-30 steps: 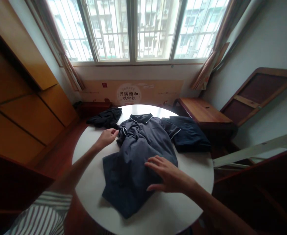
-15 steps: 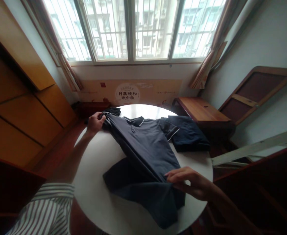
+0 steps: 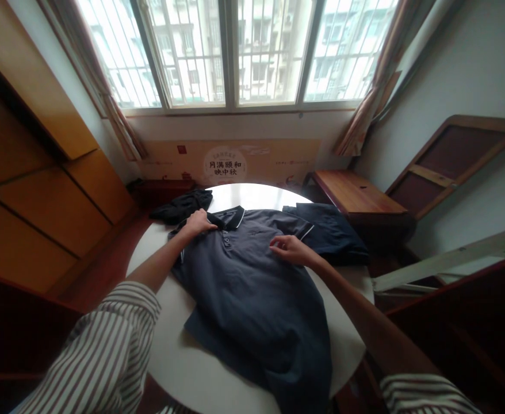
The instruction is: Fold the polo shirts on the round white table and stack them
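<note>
The shirt (image 3: 252, 293) now spreads beneath our fingers (image 3: 203, 216): left hand (image 3: 198, 222) at the collar (image 3: 234, 218), right hand (image 3: 291, 249) curled by the chest, both grips unclear.

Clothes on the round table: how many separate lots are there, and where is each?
3: the grey shirt spread across the middle, the black bundle at the far left, and the navy pile at the far right. Garments within the bundle or pile may be hidden.

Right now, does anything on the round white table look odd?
Yes: the dark grey polo shirt lies askew, its lower end slanting toward the near right, and the black fabric heap at far left is crumpled.
</note>
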